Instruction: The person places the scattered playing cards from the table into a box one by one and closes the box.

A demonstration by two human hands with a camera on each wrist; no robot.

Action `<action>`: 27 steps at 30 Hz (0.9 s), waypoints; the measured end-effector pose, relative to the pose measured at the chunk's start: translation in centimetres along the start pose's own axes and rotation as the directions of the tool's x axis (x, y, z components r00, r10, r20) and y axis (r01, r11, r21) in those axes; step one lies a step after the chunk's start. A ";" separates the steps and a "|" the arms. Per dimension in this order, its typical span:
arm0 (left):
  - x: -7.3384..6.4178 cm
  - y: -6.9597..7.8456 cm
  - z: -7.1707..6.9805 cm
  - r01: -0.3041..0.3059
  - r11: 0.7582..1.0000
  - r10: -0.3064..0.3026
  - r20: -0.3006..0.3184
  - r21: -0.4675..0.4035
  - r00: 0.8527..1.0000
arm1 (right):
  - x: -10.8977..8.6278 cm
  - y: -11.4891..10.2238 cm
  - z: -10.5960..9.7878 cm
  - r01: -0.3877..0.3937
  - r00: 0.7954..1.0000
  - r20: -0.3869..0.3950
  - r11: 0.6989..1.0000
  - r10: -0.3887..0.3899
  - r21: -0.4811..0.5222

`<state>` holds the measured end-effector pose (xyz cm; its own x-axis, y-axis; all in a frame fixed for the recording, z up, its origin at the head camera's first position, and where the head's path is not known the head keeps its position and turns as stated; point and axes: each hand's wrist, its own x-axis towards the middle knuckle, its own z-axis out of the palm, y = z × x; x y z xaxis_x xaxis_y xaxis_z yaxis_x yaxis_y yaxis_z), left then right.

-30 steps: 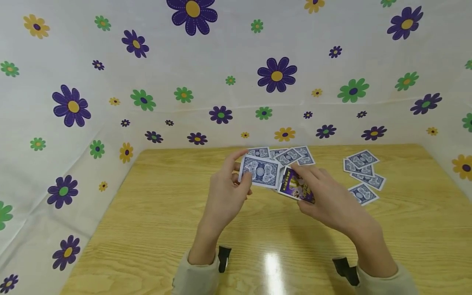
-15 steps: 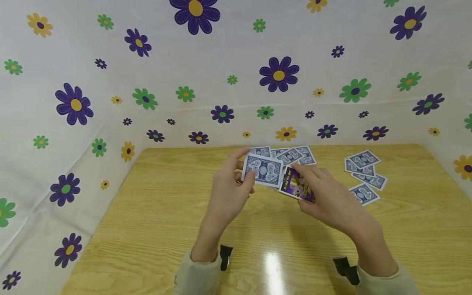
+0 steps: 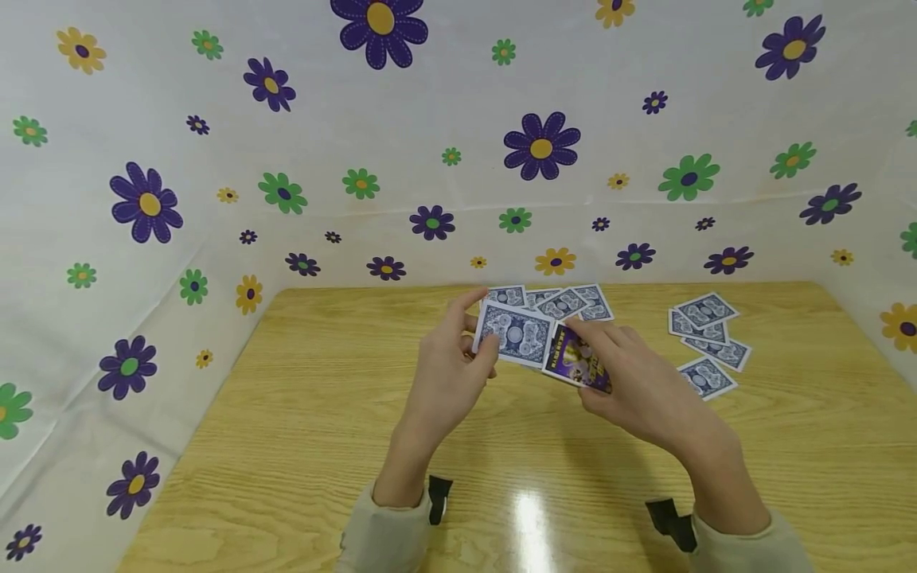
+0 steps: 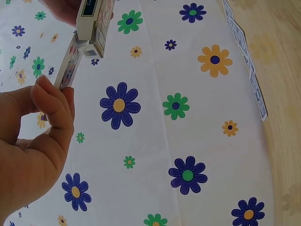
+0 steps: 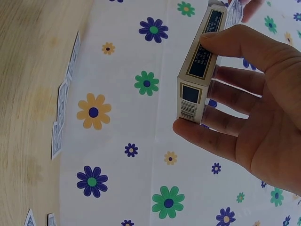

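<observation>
In the head view my left hand [image 3: 447, 374] pinches a small stack of playing cards [image 3: 514, 333] between thumb and fingers, blue patterned back facing up. My right hand [image 3: 648, 386] grips a purple-fronted card box [image 3: 573, 358], thumb along one narrow side and fingers on the other. The cards' right end is right at the box's left end. From the right wrist, the box [image 5: 197, 66] shows its dark label and a barcode on its closed end. The left wrist view has the stack [image 4: 69, 68] edge-on, its far end meeting the box [image 4: 94, 28].
Several face-down cards [image 3: 562, 303] lie overlapping at the back of the wooden table [image 3: 322, 446]. More cards [image 3: 705, 374] lie loosely spread at the right. A white cloth [image 3: 344, 119] with printed flowers hangs behind and at the sides.
My left hand has shifted slightly right with the cards, bringing their end closer against the box. The right hand and box have stayed nearly still.
</observation>
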<state>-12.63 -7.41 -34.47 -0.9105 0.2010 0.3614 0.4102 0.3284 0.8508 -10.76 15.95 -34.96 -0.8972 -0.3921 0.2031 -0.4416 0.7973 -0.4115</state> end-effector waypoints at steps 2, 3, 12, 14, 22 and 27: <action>0.0 0.0 0.0 0.017 1.000 -0.017 0.004 -0.011 1.000 | 0.0 0.0 0.0 -0.003 1.000 0.002 1.000 0.003 0.000; 0.0 0.0 0.0 0.027 0.999 -0.026 0.005 -0.018 1.000 | 0.0 0.0 0.0 -0.006 1.000 0.003 1.000 0.006 0.001; -0.1 -0.1 0.1 0.015 1.000 -0.015 -0.003 -0.013 1.000 | 0.0 0.0 0.1 -0.005 1.000 -0.004 1.000 0.005 -0.001; 0.0 -0.1 0.1 0.001 1.000 -0.001 -0.001 -0.004 1.000 | -0.1 0.0 0.1 -0.002 1.000 -0.004 1.000 0.002 0.000; -0.1 0.0 0.3 -0.041 0.998 0.042 -0.003 0.049 0.999 | -0.2 -0.1 0.1 -0.007 1.000 -0.002 1.000 0.007 0.003; -0.1 0.1 0.5 -0.042 0.996 0.041 0.008 0.081 0.999 | -0.1 -0.1 0.0 -0.003 1.000 -0.002 1.000 0.003 0.003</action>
<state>-12.43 -6.90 -34.60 -0.8924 0.2219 0.3929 0.4507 0.3931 0.8015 -10.61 15.88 -34.97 -0.8985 -0.3889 0.2035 -0.4389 0.7971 -0.4147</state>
